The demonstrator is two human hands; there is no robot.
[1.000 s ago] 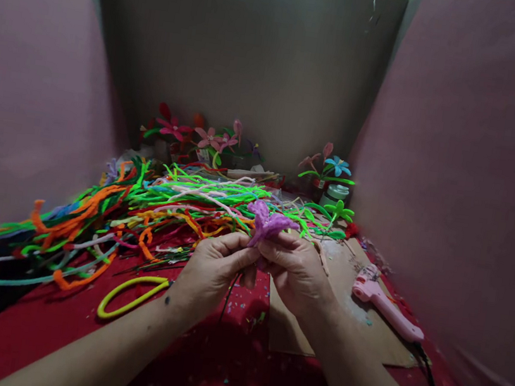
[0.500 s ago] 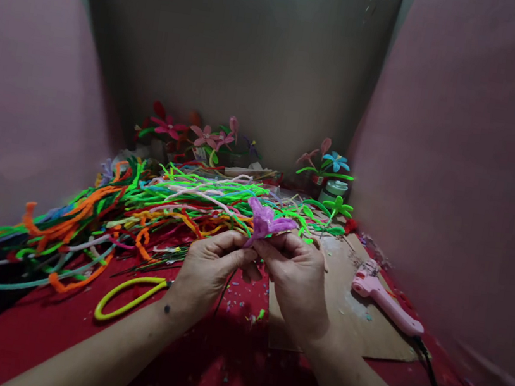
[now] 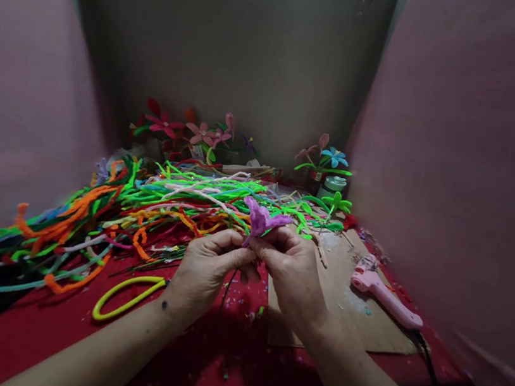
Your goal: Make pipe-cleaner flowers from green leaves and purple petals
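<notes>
A purple pipe-cleaner flower with fuzzy petals stands up between my two hands, above the middle of the table. My left hand pinches its base from the left, thumb against the fingers. From the right, my right hand grips the same base with thumb and forefinger, and the fingertips of both hands meet there. A thin dark stem hangs down below the fingers. Beside my left wrist lie the yellow handles of a cutting tool; its head is hidden behind the hand.
Many coloured pipe cleaners are heaped at the back and left. Cardboard lies on the red cloth at right, with a pink glue gun and its cord. Finished flowers and a pale jar stand behind.
Both hands stay closed on the flower, which has turned slightly between the fingers. The whole view has shifted a little.
</notes>
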